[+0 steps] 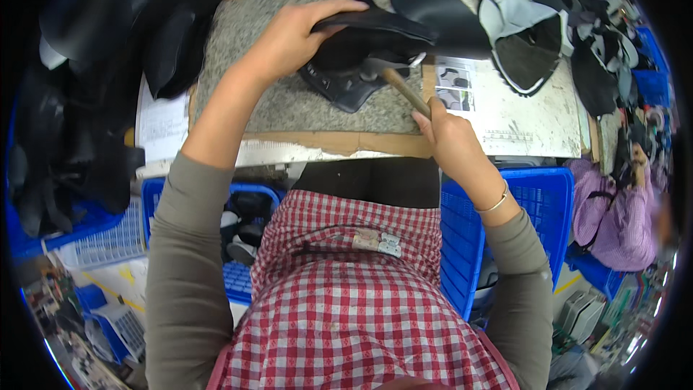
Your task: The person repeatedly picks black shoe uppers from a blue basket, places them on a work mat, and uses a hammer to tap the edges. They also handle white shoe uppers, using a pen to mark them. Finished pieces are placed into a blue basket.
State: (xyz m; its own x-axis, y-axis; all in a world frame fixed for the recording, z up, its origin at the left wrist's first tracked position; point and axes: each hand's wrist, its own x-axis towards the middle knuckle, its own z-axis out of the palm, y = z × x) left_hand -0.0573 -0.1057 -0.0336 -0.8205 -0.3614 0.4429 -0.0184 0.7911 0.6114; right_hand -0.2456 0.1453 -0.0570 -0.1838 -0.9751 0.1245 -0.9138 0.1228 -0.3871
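— Where to find the black piece (pixel 338 50)?
— Near the middle of the grey board (pixel 238 65), on top of the white table (pixel 534 123); folded, with a flap raised at the far side and a lower part resting on the board

— And holding what with the left hand (pixel 289 36)?
— Holding the raised flap of this same piece; thumb and fingers a little apart, with the edge of the flap between; cannot tell about the fingertips hidden behind

— With the right hand (pixel 453 137), then?
— Gripping a hammer (pixel 406 94) by the wooden handle, with fingers closed round it; pointing the hammer head to the far left, at the black piece; cannot tell if touching it or only very near

— What to notice around the work?
— To the right, another black piece, smooth and curved (pixel 437 11); further right, a white and black piece (pixel 523 36); nearer, on the table, a paper sheet (pixel 456 85) with small pictures

— And closer to the body?
— Wearing a red and white checked apron (pixel 339 303), with a thin bracelet (pixel 498 205) on the right wrist; below the table edge, a blue basket (pixel 530 198) at the right; at the far right, a person (pixel 613 217) in pink checked clothes
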